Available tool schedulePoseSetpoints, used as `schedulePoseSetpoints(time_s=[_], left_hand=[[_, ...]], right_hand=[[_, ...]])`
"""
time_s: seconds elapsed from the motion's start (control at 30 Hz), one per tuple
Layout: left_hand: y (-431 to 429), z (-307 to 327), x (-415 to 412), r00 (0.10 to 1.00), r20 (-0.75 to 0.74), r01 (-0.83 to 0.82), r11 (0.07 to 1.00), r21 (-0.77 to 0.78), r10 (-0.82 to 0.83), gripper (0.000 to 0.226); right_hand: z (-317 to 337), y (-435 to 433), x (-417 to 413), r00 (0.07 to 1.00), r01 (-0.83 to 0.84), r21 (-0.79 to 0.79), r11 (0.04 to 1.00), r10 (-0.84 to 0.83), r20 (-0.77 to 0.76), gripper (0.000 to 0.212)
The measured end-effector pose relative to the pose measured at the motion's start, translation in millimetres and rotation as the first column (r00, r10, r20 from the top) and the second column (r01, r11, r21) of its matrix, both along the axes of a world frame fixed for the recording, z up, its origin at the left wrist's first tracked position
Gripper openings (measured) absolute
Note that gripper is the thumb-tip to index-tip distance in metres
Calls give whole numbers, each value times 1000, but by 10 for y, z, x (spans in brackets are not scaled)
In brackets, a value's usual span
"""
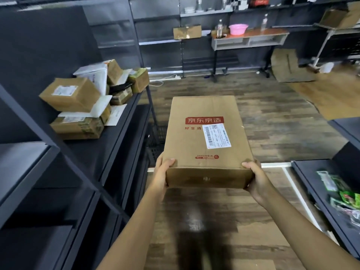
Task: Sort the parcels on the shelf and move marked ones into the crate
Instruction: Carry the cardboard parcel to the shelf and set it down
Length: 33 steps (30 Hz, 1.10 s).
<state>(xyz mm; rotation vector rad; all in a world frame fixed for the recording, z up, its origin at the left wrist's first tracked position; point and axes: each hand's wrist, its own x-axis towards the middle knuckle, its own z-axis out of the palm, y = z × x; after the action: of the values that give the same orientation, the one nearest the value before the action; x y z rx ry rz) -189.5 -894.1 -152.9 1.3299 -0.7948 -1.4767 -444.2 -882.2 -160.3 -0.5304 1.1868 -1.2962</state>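
Observation:
I hold a long cardboard parcel (pixel 206 141) with a red logo and a white shipping label in mid-air over the floor. My left hand (pixel 161 172) grips its near left corner, thumb on top. My right hand (pixel 253 176) grips its near right corner the same way. A black slatted crate (pixel 155 141) stands on the floor beyond and left of the parcel, partly hidden by it. Several more parcels (pixel 78 106) are piled on the dark shelf (pixel 109 145) at my left.
A second dark shelf (pixel 311 184) at the right carries green packets (pixel 342 193). A desk (pixel 247 38) with a pink bowl and bottles stands at the back. Flattened cardboard (pixel 288 65) leans near it. Wooden floor lies between the shelves.

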Motion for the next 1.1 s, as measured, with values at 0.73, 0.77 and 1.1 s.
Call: schedulePoseSetpoints(time_s=[0.73,0.77,1.1], left_hand=[[-1951,-520,-905,973,8,-231,970,75,231,55],[-2037,-524,-894,970,14,-242,968,72,242,52],[-3027,-657,-460,941,30,-338,940,40,337,56]], right_hand=[[-648,-2558,-1002,951,-308,73,949,306,46,32],[-633,-2654,-982,949,-316,86,945,313,42,32],[-647,-3894,-471,916,-401,55,914,402,4,49]])
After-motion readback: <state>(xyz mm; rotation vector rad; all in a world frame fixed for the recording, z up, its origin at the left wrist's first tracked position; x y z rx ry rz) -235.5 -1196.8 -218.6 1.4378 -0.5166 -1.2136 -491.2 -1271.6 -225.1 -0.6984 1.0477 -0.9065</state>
